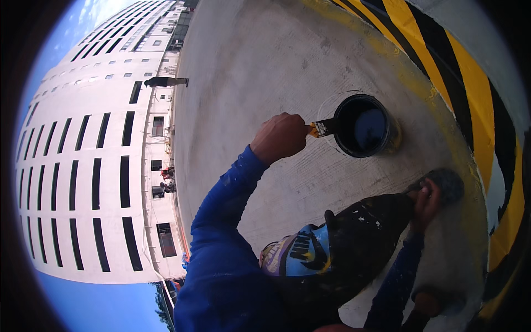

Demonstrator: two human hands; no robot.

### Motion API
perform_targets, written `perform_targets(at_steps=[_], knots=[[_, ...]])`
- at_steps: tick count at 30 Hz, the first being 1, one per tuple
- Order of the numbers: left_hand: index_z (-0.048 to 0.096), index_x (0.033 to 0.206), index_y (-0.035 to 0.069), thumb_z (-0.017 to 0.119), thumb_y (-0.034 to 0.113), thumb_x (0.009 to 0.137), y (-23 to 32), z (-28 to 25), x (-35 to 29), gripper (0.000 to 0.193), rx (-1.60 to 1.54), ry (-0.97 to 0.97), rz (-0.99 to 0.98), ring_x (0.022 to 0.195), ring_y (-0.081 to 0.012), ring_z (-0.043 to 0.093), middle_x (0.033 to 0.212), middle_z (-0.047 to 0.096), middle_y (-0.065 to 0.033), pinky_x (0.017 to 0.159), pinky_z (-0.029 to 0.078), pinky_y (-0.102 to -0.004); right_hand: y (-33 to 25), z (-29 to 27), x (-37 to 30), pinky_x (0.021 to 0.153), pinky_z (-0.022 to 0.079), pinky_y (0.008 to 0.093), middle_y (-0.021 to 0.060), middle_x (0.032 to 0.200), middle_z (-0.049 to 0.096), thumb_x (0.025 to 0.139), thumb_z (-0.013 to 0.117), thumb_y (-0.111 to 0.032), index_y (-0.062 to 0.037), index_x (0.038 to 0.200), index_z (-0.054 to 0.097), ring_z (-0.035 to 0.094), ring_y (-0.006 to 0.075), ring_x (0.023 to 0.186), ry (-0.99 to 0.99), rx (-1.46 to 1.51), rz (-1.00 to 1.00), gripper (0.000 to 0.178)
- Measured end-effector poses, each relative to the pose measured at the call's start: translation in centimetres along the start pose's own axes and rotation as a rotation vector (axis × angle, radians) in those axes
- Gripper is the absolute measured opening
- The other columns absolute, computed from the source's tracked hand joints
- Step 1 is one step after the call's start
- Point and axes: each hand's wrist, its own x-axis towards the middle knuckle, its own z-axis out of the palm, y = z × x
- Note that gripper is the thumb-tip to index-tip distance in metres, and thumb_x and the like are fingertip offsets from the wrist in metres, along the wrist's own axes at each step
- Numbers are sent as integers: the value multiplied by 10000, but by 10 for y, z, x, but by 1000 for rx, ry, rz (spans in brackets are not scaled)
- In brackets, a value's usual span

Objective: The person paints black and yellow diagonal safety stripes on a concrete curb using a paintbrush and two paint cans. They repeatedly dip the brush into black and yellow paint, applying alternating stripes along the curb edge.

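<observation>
A concrete floor (238,83) runs outdoors beneath a long white building (138,182), the whole scene lying sideways; a wall band with slanting black and yellow stripes (477,99) curves along the right. The left hand (281,138) is clenched round a paintbrush (321,129), whose bristle end meets the near rim of a bucket (394,135) on the floor, with dark paint (369,128) inside. The right hand (427,202) lies, fingers curled, by the lower end of the paint-marked trousers (368,238); in that shadow I can't tell whether it grips anything. The striping looks well advanced: most of the visible band is coloured, while a pale patch (496,191) among the stripes seems left to fill. Counted: one brush, one bucket, two hands, one pale patch, and one distant standing person (166,82).
</observation>
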Motion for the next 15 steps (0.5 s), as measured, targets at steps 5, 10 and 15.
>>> perform_targets(at_steps=[5, 10, 15], knots=[[728, 936, -16, 524, 190, 1080, -14, 49, -5, 324, -453, 228, -4, 592, -239, 613, 715, 664, -144, 631, 524, -396, -18, 6, 1, 916, 553, 383, 164, 1079, 735, 1040, 571, -185, 17, 1215, 668, 717, 251, 981, 2, -65, -16, 284], [701, 945, -16, 489, 287, 1121, -1, 90, -1, 409, -838, 176, -199, 647, -243, 650, 735, 673, -145, 665, 526, -400, -16, 9, 2, 891, 553, 363, 146, 1042, 732, 1025, 595, -151, 7, 1189, 674, 719, 238, 954, 5, 18, -22, 241], [635, 1040, -17, 476, 328, 1141, 29, 125, 6, 394, -1379, 190, 147, 767, -113, 602, 835, 629, -22, 721, 513, -310, -27, 13, 6, 843, 552, 343, 119, 1022, 724, 1019, 614, -138, -5, 1161, 679, 702, 210, 912, 2, 32, -74, 205]])
